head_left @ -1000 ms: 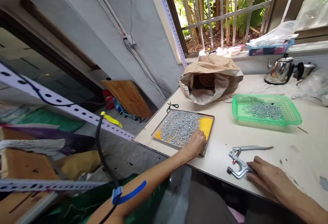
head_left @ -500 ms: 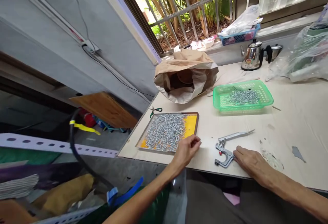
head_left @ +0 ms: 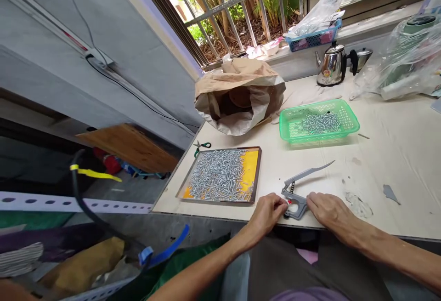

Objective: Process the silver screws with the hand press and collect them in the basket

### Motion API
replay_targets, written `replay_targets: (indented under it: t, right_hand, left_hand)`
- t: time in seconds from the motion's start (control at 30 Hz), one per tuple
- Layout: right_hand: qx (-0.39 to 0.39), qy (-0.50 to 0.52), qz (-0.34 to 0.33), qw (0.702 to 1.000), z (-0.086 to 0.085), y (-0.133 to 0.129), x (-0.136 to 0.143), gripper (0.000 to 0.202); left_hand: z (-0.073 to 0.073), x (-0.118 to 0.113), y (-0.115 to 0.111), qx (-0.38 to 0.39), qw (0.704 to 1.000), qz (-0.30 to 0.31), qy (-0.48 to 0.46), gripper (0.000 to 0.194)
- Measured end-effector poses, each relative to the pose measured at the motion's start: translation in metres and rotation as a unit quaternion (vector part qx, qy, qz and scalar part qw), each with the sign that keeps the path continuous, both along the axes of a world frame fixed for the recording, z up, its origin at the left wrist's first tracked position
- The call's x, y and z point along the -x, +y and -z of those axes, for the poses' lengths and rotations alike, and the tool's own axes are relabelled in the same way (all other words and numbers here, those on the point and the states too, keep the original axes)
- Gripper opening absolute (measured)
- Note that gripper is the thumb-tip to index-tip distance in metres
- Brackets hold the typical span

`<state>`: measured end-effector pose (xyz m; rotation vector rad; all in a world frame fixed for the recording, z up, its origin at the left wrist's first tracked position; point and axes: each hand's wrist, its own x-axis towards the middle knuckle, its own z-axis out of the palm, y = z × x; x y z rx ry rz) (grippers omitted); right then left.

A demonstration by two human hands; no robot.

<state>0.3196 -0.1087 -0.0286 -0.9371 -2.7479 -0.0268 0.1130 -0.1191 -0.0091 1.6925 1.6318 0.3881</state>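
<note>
Grey metal makes up the hand press [head_left: 299,205], a plier-like tool with a C-shaped frame, which I see lying near the front edge of the pale tabletop [head_left: 406,154], between the two hands. The right hand [head_left: 332,213] is closed around the near end of its frame; the other handle stands spread away, slanting up beyond that hand, with a dark spring at its base. The left hand [head_left: 268,211] is narrow, its fingertips pinched together right at the tool's C-shaped mouth, beside a small red part; I cannot tell whether they hold anything. Just beyond and left of the left hand I see a shallow tray [head_left: 252,165] with a yellow bottom, mostly covered by small silvery pieces [head_left: 217,172]. Green-handled scissors [head_left: 206,145] lie past its far left corner. Farther beyond the left hand slumps a brown paper bag [head_left: 220,83], its mouth facing the hands. Well beyond the right hand sit a green plastic basket [head_left: 289,128] of similar pieces and a shiny kettle [head_left: 330,67].
</note>
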Motion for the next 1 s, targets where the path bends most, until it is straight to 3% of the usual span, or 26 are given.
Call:
replay_targets:
  t: [0.1,0.2,0.37,0.57,0.8,1.0]
  right_hand:
    - [0.015,-0.009,0.001,1.0,-0.001,0.001,0.0,0.035]
    - [0.049,-0.022,-0.005,0.999,0.001,0.003,0.001,0.032]
    - [0.081,-0.047,-0.01,0.996,0.001,0.005,0.003,0.028]
    - [0.124,-0.072,-0.015,0.99,-0.011,0.008,0.005,0.03]
    - [0.229,-0.071,-0.03,0.97,-0.026,0.021,-0.002,0.019]
    - [0.226,-0.071,-0.036,0.971,-0.024,0.025,-0.004,0.012]
  left_hand:
    - [0.0,-0.002,0.008,0.036,0.999,0.023,0.032,0.018]
    - [0.003,-0.001,0.016,0.131,0.99,0.021,0.038,0.018]
    - [0.004,0.001,0.018,0.281,0.958,-0.009,-0.065,0.023]
    - [0.005,0.001,0.015,0.305,0.948,-0.05,-0.08,0.032]
    - [0.006,0.001,0.019,0.318,0.945,-0.028,-0.078,0.034]
    - [0.005,0.0,0.02,0.323,0.944,-0.029,-0.065,0.034]
